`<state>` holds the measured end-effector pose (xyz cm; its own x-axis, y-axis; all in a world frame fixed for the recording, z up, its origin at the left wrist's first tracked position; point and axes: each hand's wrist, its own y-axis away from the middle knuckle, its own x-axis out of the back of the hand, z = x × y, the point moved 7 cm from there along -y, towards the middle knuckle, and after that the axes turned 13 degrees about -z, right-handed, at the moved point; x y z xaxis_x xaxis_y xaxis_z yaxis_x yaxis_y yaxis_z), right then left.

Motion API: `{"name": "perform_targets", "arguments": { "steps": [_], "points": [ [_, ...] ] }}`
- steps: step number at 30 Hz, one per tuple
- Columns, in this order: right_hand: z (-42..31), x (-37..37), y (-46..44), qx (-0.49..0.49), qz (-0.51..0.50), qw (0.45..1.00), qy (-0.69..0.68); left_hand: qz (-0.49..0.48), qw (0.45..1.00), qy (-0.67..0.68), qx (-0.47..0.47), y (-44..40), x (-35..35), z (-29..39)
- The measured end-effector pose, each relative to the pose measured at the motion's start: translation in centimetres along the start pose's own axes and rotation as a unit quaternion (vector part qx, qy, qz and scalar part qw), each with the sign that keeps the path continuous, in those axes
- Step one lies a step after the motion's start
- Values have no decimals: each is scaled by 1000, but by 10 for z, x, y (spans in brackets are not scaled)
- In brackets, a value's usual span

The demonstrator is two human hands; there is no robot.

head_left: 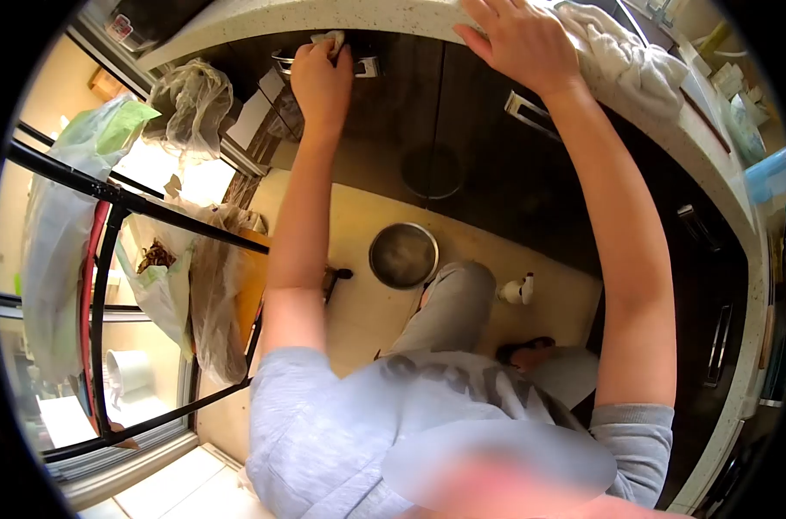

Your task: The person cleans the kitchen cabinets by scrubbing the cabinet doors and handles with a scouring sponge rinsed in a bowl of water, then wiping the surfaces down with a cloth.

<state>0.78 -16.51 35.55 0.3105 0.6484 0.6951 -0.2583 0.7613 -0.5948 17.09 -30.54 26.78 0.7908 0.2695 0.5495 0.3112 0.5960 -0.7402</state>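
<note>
My left hand [322, 85] is closed on a pale cloth [330, 39] at the metal handle [367, 67] of a dark, glossy cabinet door [393, 112]. Only a small end of the cloth shows above the fingers. My right hand [531, 45] lies on the edge of the speckled countertop [384, 19], its fingers spread and nothing visible in it. To its right, a crumpled whitish towel [631, 65] rests on the counter.
On the floor stand a round metal bowl [403, 255] and a white spray bottle [516, 290], near my bent knees. At left, a black metal rack [64, 173] holds several plastic bags [220, 294]. Another cabinet handle [531, 114] juts out below my right hand.
</note>
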Motion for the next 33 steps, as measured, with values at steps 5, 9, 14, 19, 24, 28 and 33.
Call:
{"name": "perform_targets", "arguments": {
  "steps": [5,9,14,19,24,28,33],
  "points": [
    [-2,-2,4,-4,-17,1000,-4,75,996,-18,-37,16,-24,33],
    [1,-1,1,10,-2,1000,23,78,992,96,0,11,3,20],
    [1,-3,3,-2,-15,1000,3,123,991,5,59,24,-31,28],
    [1,-2,3,2,-16,1000,-12,37,999,16,8,43,-32,40],
    [1,-3,5,11,-22,1000,-19,93,994,14,58,26,-21,40],
    [3,-3,2,9,-10,1000,-11,54,998,9,12,31,-35,64],
    [1,-6,7,4,-24,1000,0,137,990,-20,26,21,25,22]
  ]
}}
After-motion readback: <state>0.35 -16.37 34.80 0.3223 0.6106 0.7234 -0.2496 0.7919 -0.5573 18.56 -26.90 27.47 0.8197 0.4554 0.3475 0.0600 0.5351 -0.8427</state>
